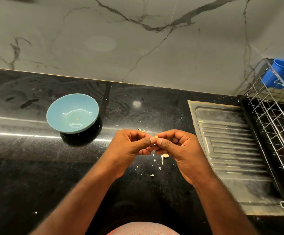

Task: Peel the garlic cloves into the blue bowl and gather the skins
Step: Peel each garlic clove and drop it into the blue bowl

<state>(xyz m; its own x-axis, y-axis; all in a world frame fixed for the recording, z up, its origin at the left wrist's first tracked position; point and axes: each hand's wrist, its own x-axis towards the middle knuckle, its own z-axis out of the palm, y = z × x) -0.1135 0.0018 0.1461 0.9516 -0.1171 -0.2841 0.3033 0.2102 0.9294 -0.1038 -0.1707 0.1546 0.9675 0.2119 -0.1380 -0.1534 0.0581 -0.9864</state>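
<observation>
Bowl (61,112): sits on the counter (27,167), open side up, w/ one tiny yellowish bit (77,119) inside, prob. a peeled piece, too small to be sure.

Left hand (131,143): right of the bowl and nearer the person. Thumb & forefinger pinch the clove (156,137); other fingers curled in toward the palm.

The clove is held btwn both hands, above the counter, well apart from the bowl. Only its pale tip shows, so can't tell how much skin is left on it.

Right hand (176,145): further right of the bowl, thumb tip touching the left thumb. Same pinch on the clove, remaining fingers curled.

Skins (165,156): loose flakes on the counter under the hands, right of the bowl. A few stray specks also lie nearer the person than the bowl.

Risks, as I judge them:
- The clove is small and the grip is fingertip-only, so a slip could drop it on the counter, not in the bowl, b/c the hands aren't over it.
- Flakes fall freely and already lie scattered, so gathering gets harder. Any drifting further right could lodge in the drainboard (231,141) grooves.
- Skin stuck to fingers could ride into the bowl w/ the clove.
</observation>
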